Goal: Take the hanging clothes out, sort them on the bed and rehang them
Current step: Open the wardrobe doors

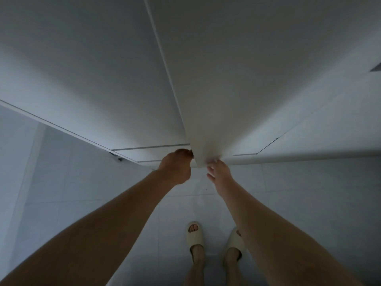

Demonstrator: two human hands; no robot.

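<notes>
White wardrobe doors (237,69): two tall panels, long axis running from the top of the view down toward the hands, meeting at a narrow seam that is slanting from upper left to lower centre; the right door's lower corner is standing out toward the viewer, its edge ending just above the hands. Hanging clothes: not showing, nothing of the wardrobe's inside being visible. Drawer fronts (148,152): low white panels lying across beneath the left door, divided by thin dark gaps. Floor (309,193): pale tiles spreading below and to both sides. Slippers (195,234): cream pair on the person's feet, standing on the floor near the bottom of the view, toes pointing toward the doors; the right one is partly hidden behind the right forearm. Left hand (175,166): fingers curling around the door's lower edge at the seam, gripping it, knuckles facing the camera. Right hand (218,169): fingers lying fairly straight, tips touching the lower corner of the same door, thumb hanging below; blurred, so the exact contact is unclear.
</notes>
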